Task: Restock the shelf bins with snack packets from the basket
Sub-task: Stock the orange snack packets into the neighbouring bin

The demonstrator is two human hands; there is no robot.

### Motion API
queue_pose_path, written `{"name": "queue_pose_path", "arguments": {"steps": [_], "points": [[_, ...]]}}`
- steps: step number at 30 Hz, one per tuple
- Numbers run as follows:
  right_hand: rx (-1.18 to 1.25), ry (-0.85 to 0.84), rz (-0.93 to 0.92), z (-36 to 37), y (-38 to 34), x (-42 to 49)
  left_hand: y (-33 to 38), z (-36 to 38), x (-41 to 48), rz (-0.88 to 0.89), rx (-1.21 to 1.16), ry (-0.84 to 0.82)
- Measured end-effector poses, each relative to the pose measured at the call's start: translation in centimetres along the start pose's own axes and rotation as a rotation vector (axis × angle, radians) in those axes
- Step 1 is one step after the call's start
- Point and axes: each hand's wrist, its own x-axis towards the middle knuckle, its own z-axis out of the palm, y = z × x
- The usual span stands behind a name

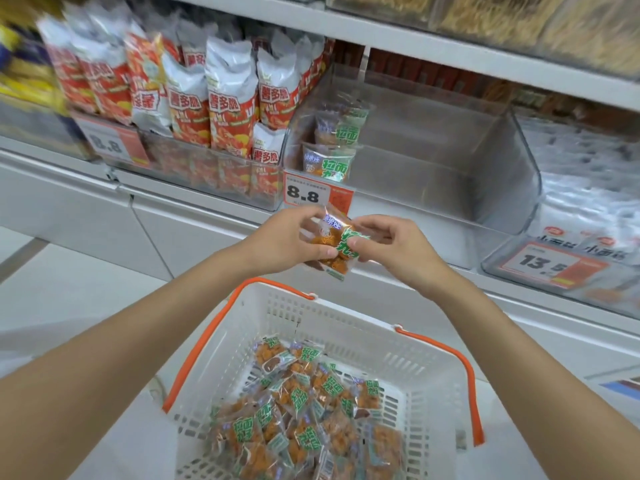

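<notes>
- Left hand [290,241] and right hand [391,247] pinch one packet [332,242] between them.
- Basket [408,344] below holds more packets.
- Clear bin [485,157] holds two.

Your shelf [207,206]: white, with three clear bins side by side on it. Left bin [194,174] is packed with upright red-and-white bags [225,98]. Middle bin [502,161] is mostly bare, with two green-label packets [329,162] at its front left, one behind the other. Right bin [512,271] holds pale packs, blurred. Tags on the bin fronts: left tag [110,143] 8.8, middle tag [308,194] 8.8, right tag [543,263] 13.5. Upper shelf [415,39] above you carries clear bins with tan contents, too blurred to read.
</notes>
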Motion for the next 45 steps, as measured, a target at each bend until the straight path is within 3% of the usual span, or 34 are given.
{"name": "queue_pose_path", "arguments": {"steps": [7,11,16,20,25,28,33,40,43,45], "points": [[0.0,0.329,-0.317,-2.8,-7.2,3.9,7.6,-4.5,1.4,0.293,0.027,0.239],[-0.105,0.344,-0.301,-3.6,-7.6,7.6,9.3,-7.0,4.5,0.37,0.426,0.388],[-0.291,0.174,-0.085,-2.4,-4.3,10.4,8.8,-8.1,7.5,0.389,1.124,0.228],[-0.337,0.088,0.04,-1.2,-3.4,11.3,7.9,-7.8,8.3,0.329,1.388,0.099],[-0.37,0.044,0.269,-1.3,-4.3,11.3,6.5,-7.8,8.6,0.274,1.449,0.068],[-0.248,-0.067,0.398,-1.7,-4.9,11.2,6.0,-7.7,8.7,0.283,1.437,0.099],[-0.152,-0.062,0.446,-0.7,-4.6,12.6,6.0,-7.7,8.7,0.268,1.472,0.087],[-0.106,-0.089,0.4,-1.0,-4.2,12.1,5.7,-7.8,8.3,0.287,1.425,0.094],[-0.345,-0.045,0.334,-1.5,-4.9,11.1,5.3,-7.3,7.7,0.318,1.387,0.187],[-0.485,0.125,0.198,-1.8,-4.8,10.2,5.1,-6.6,7.0,0.354,1.296,0.301]]}}
